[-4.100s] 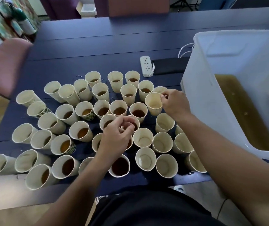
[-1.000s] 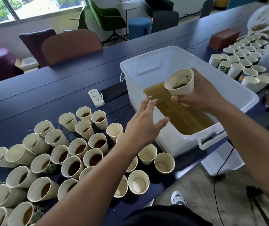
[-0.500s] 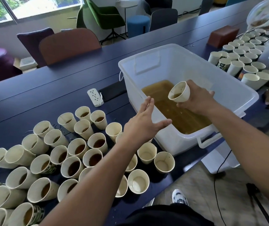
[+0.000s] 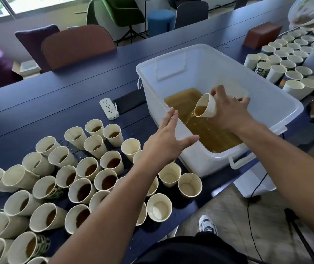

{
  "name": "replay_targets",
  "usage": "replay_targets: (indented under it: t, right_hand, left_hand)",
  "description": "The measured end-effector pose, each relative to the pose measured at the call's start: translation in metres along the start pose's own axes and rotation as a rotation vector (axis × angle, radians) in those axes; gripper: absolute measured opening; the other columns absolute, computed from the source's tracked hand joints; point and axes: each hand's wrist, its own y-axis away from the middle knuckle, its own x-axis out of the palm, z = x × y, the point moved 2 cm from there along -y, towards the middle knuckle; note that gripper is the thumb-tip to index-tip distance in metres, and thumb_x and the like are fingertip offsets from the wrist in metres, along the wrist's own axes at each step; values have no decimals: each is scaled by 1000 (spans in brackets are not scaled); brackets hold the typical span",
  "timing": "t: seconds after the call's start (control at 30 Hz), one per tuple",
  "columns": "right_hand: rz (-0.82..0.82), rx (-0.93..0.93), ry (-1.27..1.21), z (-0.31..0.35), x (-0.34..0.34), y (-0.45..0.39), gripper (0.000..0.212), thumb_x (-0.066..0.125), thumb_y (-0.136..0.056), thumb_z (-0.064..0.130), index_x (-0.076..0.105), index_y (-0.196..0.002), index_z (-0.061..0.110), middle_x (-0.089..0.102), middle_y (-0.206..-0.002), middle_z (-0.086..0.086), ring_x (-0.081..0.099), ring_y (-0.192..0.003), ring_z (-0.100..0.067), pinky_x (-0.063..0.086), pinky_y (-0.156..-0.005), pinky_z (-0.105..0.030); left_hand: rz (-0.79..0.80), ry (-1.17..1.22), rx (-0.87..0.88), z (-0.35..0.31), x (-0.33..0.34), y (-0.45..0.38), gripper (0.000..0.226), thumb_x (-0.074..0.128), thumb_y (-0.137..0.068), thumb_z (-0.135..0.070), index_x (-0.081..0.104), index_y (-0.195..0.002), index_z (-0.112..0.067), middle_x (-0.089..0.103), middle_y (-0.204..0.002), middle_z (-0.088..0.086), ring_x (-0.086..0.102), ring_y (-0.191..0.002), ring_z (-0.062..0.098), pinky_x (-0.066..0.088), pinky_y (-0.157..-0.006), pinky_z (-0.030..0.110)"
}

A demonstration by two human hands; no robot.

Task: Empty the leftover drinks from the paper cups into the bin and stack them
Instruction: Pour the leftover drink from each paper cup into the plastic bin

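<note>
A dark blue desk (image 4: pixel 38 103) runs across the frame. On it, at centre, a white power strip (image 4: pixel 109 108) lies just beside a flat black object (image 4: pixel 129 102); a brown block (image 4: pixel 262 35) sits at upper right. Behind the desk stand a brown chair (image 4: pixel 76 45), a green chair (image 4: pixel 122 11) and a blue stool (image 4: pixel 161 20). A white sneaker (image 4: pixel 207 224) shows at the lower centre, on the floor

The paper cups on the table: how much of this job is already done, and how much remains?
Done: several empty cups stand near the bin. In hand: the right hand tips a cup, brown drink streaming into the bin; the left hand hovers open. Left: many full cups, and no stack is visible.
</note>
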Motion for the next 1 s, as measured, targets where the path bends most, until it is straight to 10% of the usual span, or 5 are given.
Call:
replay_targets:
  t: [1.0]
  right_hand:
    - [-176, -188, 247, 3, -1, -1, 64, 79, -74, 10, 54, -131, 26, 57, -129, -12, 49, -121, -37, 25, -99, -55]
  left_hand:
    - [6, 14, 5, 1, -1, 0, 99, 56, -87, -73, 2, -161, -37, -11, -164, -29, 28, -149, 10, 41, -109, 46]
